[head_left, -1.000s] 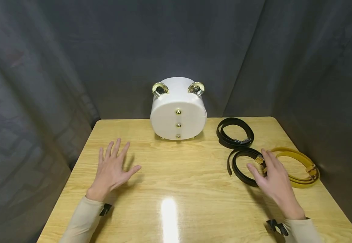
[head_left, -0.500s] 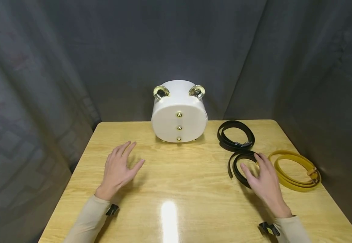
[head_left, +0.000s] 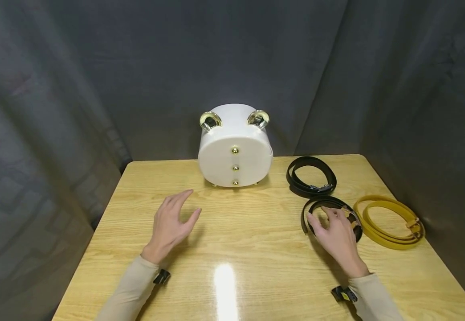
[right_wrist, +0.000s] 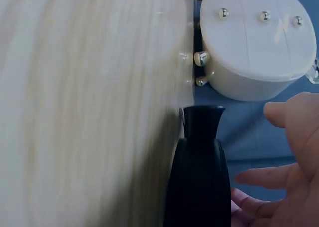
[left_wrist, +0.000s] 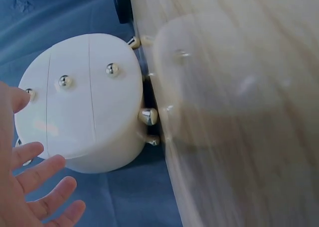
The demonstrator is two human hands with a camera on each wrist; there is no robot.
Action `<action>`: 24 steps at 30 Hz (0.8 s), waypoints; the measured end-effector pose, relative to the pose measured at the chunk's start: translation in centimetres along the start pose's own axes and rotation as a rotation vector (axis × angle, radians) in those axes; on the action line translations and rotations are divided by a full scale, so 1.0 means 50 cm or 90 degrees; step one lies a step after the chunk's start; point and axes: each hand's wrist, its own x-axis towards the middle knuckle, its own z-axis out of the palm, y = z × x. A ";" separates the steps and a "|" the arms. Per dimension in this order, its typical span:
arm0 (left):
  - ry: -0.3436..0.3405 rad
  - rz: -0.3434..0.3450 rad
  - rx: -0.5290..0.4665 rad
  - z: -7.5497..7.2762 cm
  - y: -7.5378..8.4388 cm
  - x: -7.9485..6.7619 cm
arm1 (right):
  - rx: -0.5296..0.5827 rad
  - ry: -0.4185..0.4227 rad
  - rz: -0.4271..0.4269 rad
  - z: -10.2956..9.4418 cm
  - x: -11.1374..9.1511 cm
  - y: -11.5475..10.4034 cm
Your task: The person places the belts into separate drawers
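Note:
My right hand (head_left: 338,236) hovers at a coiled dark belt (head_left: 307,218) with a gold-coloured buckle, its fingers gently bent and overlapping the coil. In the right wrist view the dark belt (right_wrist: 199,182) stands edge-on beside the fingers (right_wrist: 264,177), with nothing between them and the thumb. Over the left part of the table, my left hand (head_left: 172,227) has its thumb spread away from its relaxed fingers and holds nothing. A white rounded box (head_left: 234,160) with gold knobs, gold ear-like rings and small feet stands at the back; the left wrist view shows seams across its front.
Behind the dark belt lies a coiled black belt (head_left: 312,176) with a silver buckle. A coiled yellow belt (head_left: 389,223) is near the right edge of the wooden table (head_left: 264,267). Dark curtains (head_left: 232,58) enclose the back and sides.
The left hand has moved right and a little inward, its fingers less spread. My right hand has shifted left over the dark belt, with fingers more bent. Belts and box stay in place.

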 end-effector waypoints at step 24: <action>-0.007 0.011 -0.029 0.038 0.034 0.044 | -0.071 -0.047 -0.026 0.029 0.016 -0.001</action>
